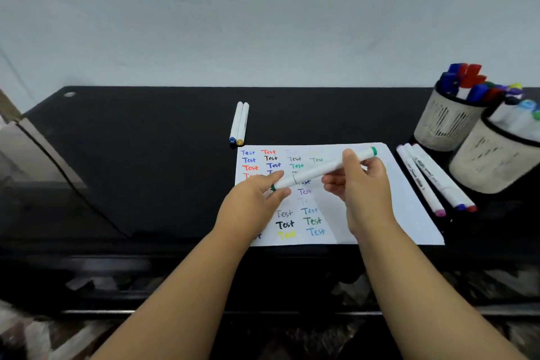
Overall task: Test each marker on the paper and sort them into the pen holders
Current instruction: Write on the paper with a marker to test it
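Both hands are sharing one marker right now. The left hand (pixel 257 199) is pinching the near, lower-left end of the green-capped marker (pixel 321 171) between thumb and fingers, right at the cap there, and the right hand (pixel 361 181) is wrapping around the barrel further up. The marker's long axis is running diagonally, low on the left and rising toward the far right, hovering just above the paper (pixel 409 213) rather than touching it. Looks to me like the cap at the left-hand end is about to be pulled off or pushed back on, can't say which, so the pull would have to go straight along that diagonal while the right hand is bracing the body.

The sheet is already carrying rows of "Test" in lots of colours. Just right of it, three markers (pixel 432 181) are lying side by side, and past those the two mesh pen holders (pixel 447 123) are standing stuffed with markers, nearer the right hand. Further back, beyond the top edge of the paper, two more markers (pixel 240 123) are lying together on the black desk (pixel 131 140).
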Action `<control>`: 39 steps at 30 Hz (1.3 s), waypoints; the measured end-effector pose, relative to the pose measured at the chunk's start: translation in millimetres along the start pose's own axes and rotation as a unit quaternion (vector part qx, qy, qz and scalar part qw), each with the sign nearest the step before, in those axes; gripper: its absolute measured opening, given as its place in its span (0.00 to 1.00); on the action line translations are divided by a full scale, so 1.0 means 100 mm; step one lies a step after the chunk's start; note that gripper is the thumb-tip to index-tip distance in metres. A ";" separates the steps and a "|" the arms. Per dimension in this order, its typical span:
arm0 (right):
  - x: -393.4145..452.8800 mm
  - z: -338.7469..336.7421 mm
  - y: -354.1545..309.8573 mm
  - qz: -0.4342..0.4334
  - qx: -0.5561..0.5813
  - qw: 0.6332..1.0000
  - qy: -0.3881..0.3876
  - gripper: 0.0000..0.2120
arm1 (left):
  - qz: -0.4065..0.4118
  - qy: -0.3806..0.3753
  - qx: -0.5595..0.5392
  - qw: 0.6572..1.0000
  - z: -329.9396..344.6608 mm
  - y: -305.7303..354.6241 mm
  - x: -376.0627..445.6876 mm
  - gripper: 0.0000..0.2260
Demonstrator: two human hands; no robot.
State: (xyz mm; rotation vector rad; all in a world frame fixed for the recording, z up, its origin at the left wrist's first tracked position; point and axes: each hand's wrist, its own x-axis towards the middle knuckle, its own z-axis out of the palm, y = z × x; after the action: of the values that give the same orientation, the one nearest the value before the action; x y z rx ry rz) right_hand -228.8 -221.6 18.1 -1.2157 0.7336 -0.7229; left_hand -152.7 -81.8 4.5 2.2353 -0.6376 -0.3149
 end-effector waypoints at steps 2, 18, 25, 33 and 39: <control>0.02 -0.03 0.03 0.028 -0.007 1.000 0.000 0.08 | -0.004 -0.007 -0.018 1.000 0.01 0.01 -0.01 0.18; 0.15 0.07 0.01 0.101 -0.038 0.992 -0.070 0.16 | 0.002 -0.034 -0.077 0.996 -0.02 0.02 0.11 0.07; 0.15 0.10 0.03 0.077 -0.033 0.990 -0.111 0.11 | -0.020 -0.049 -0.118 0.992 -0.03 0.01 0.10 0.08; 0.08 0.15 0.04 0.073 -0.083 0.982 -0.151 0.11 | -0.026 -0.048 -0.129 0.990 -0.04 0.07 0.04 0.10; 0.04 0.16 0.03 0.096 -0.072 0.979 -0.164 0.12 | -0.030 -0.044 -0.137 0.989 -0.09 0.07 0.02 0.10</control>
State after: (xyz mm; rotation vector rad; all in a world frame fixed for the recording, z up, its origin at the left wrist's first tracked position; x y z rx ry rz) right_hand -213.1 -216.0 18.1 -1.3348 0.6236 -0.3028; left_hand -149.8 -82.0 15.7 1.9873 -0.5386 -0.5034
